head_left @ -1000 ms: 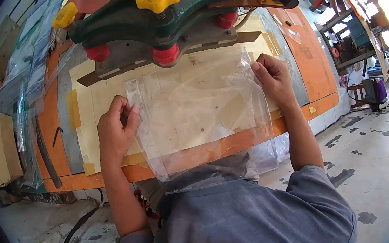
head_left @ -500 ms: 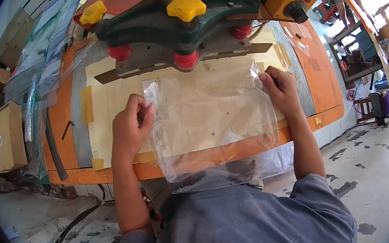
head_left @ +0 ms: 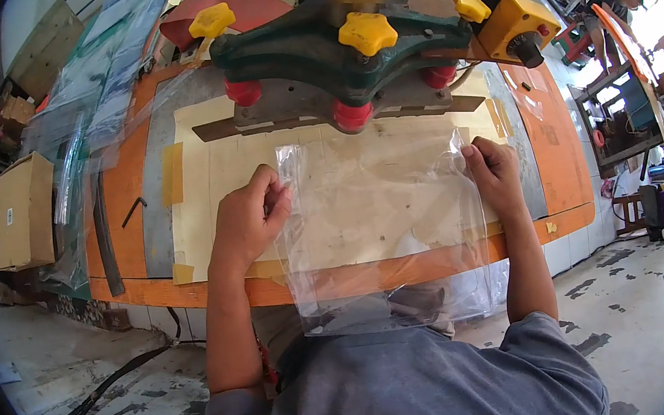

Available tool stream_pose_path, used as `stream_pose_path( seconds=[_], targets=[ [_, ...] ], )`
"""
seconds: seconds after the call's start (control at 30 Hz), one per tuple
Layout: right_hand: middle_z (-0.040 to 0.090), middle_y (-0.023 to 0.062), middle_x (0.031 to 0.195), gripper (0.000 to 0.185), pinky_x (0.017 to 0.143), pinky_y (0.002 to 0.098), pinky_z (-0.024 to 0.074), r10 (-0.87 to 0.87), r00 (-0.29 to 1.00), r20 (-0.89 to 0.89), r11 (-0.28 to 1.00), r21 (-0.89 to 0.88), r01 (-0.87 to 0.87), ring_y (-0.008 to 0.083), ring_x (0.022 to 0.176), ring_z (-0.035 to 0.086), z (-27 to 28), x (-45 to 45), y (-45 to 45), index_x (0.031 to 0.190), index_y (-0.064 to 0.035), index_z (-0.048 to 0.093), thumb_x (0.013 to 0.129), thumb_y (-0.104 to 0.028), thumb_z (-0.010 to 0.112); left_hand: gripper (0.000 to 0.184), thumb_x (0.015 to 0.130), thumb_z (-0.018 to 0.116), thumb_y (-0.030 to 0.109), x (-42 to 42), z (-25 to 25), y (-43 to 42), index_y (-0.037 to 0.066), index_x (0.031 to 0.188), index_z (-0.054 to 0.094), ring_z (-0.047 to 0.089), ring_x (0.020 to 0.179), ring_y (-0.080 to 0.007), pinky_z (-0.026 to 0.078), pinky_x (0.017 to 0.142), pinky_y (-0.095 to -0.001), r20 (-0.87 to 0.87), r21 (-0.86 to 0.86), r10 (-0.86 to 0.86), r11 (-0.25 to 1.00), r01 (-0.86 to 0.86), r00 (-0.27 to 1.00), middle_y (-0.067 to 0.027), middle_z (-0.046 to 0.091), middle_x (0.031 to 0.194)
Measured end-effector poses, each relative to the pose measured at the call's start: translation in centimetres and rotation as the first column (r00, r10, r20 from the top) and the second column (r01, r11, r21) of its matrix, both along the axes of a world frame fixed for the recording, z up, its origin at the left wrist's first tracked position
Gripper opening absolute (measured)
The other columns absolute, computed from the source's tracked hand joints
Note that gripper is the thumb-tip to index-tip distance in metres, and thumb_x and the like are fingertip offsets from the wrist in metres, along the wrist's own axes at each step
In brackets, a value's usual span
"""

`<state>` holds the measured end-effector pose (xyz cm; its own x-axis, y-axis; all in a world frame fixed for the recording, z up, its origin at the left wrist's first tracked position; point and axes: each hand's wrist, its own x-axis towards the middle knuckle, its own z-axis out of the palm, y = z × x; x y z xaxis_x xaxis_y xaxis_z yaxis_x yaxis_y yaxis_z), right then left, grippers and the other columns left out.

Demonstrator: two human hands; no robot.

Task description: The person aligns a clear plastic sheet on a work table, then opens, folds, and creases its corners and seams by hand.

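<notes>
A clear plastic sheet, or perhaps a flat bag (head_left: pixel 387 217), is stretched between my two hands. My left hand (head_left: pixel 252 216) pinches its left edge, fingers curled in. On the opposite edge, near the upper corner, my right hand (head_left: pixel 496 173) has a grip between thumb and fingers. The sheet's far end lies over the pale board (head_left: pixel 196 149), and its near end hangs past the table's front edge toward my lap. Just beyond the sheet is a green press head (head_left: pixel 347 56) with yellow star knobs, red spacers and a long flat bar (head_left: pixel 215 131) beneath.
A yellow control box (head_left: pixel 521 22) with a black knob sits right of the press. On the orange table (head_left: pixel 549 156) lie a hex key (head_left: pixel 134 211) and a dark strip (head_left: pixel 106 243). A cardboard box (head_left: pixel 22 212) stands left. Another person (head_left: pixel 614 3) is at the far right.
My view has tilted and shifted slightly, so the press and table sit lower and further right. Both hands keep hold of the sheet, in nearly the same place over the board.
</notes>
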<state>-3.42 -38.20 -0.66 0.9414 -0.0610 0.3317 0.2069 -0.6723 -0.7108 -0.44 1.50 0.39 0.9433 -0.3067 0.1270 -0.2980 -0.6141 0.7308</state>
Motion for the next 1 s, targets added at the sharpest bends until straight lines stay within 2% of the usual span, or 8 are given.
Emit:
stream_pose_path(
  seconds=[0.07, 0.13, 0.47, 0.77, 0.87, 0.93, 0.97, 1.0],
  targets=[
    [0.043, 0.0073, 0.053, 0.046, 0.048, 0.035, 0.0326, -0.001, 1.0, -0.009, 1.0, 0.009, 0.001, 0.0151, 0.049, 0.037, 0.0, -0.1, 0.0, 0.069, 0.0005, 0.054, 0.101, -0.029, 0.067, 0.02, 0.094, 0.071, 0.015, 0.1, 0.0, 0.0, 0.006, 0.095, 0.053, 0.069, 0.066, -0.0265, 0.053, 0.063, -0.0365, -0.033, 0.045, -0.009, 0.999, 0.01, 0.999, -0.0097, 0.067, 0.075],
    [0.043, 0.0081, 0.053, 0.046, 0.047, 0.0352, 0.0326, -0.018, 0.999, -0.027, 0.999, -0.029, 0.017, 0.0149, 0.048, 0.037, 0.2, -0.1, 0.1, 0.069, 0.0005, 0.054, 0.101, -0.029, 0.067, 0.021, 0.095, 0.068, 0.015, 0.1, -0.6, -0.1, 0.004, 0.094, 0.05, 0.056, 0.057, -0.017, 0.044, 0.056, -0.0321, 0.048, -0.01, -0.024, 1.0, 0.024, 0.999, -0.0074, 0.058, 0.068],
    [0.046, 0.012, 0.056, 0.04, 0.05, 0.0362, 0.0357, -0.042, 0.999, -0.034, 0.999, -0.029, 0.041, 0.0197, 0.049, 0.041, 0.3, -0.1, 0.3, 0.073, 0.0017, 0.058, 0.101, -0.026, 0.066, 0.02, 0.097, 0.067, 0.015, 0.1, -0.4, -0.5, 0.003, 0.095, 0.051, 0.053, 0.056, -0.0158, 0.044, 0.056, -0.0311, 0.027, -0.019, -0.007, 1.0, 0.008, 1.0, -0.0077, 0.059, 0.066],
    [0.048, 0.0064, 0.058, 0.043, 0.052, 0.034, 0.0365, -0.004, 0.999, -0.038, 0.999, 0.042, 0.006, 0.0137, 0.054, 0.042, 0.3, -0.5, -0.2, 0.075, 0.0014, 0.059, 0.102, -0.032, 0.065, 0.016, 0.1, 0.066, 0.015, -0.4, 0.3, 0.0, 0.003, 0.098, 0.055, 0.05, 0.058, -0.0096, 0.042, 0.056, -0.0276, -0.037, -0.073, -0.034, 0.997, 0.032, 0.999, -0.0009, 0.058, 0.066],
    [0.05, 0.0021, 0.06, 0.045, 0.053, 0.0315, 0.0369, 0.048, 0.996, -0.074, 0.984, 0.176, -0.035, 0.0107, 0.058, 0.044, 0.4, -0.9, -0.9, 0.075, 0.0006, 0.059, 0.102, -0.035, 0.065, 0.011, 0.101, 0.064, 0.013, -1.1, 0.8, 0.3, 0.004, 0.101, 0.057, 0.053, 0.061, -0.0066, 0.044, 0.057, -0.0256, -0.112, -0.239, -0.117, 0.967, 0.087, 0.987, -0.0005, 0.061, 0.076],
    [0.054, -0.0016, 0.065, 0.041, 0.056, 0.0283, 0.038, 0.147, 0.979, -0.139, 0.965, 0.239, -0.111, 0.008, 0.061, 0.047, 0.6, -1.2, -1.4, 0.08, -0.0006, 0.06, 0.101, -0.036, 0.067, 0.015, 0.1, 0.065, 0.016, -2.0, 0.9, 0.4, 0.003, 0.101, 0.058, 0.066, 0.07, -0.0131, 0.049, 0.061, -0.027, -0.167, -0.542, -0.187, 0.838, 0.068, 0.968, -0.0079, 0.071, 0.09],
    [0.054, -0.0016, 0.065, 0.041, 0.056, 0.0283, 0.038, 0.143, 0.98, -0.138, 0.965, 0.239, -0.107, 0.008, 0.061, 0.047, 0.7, -1.4, -1.3, 0.08, -0.0006, 0.06, 0.101, -0.036, 0.067, 0.015, 0.1, 0.065, 0.016, -2.3, 0.6, 0.3, 0.003, 0.101, 0.058, 0.066, 0.07, -0.0131, 0.049, 0.061, -0.027, -0.166, -0.541, -0.191, 0.838, 0.073, 0.967, -0.0079, 0.071, 0.09],
    [0.055, -0.0018, 0.067, 0.039, 0.057, 0.027, 0.0387, 0.155, 0.981, -0.113, 0.939, 0.325, -0.111, 0.0074, 0.062, 0.048, 1.1, -1.8, -0.8, 0.084, -0.0007, 0.06, 0.1, -0.034, 0.069, 0.02, 0.102, 0.065, 0.022, -2.7, 0.1, 0.2, 0.004, 0.105, 0.058, 0.067, 0.072, -0.0169, 0.052, 0.063, -0.0293, -0.095, -0.67, -0.23, 0.734, 0.108, 0.969, -0.0154, 0.069, 0.1]
  ],
)
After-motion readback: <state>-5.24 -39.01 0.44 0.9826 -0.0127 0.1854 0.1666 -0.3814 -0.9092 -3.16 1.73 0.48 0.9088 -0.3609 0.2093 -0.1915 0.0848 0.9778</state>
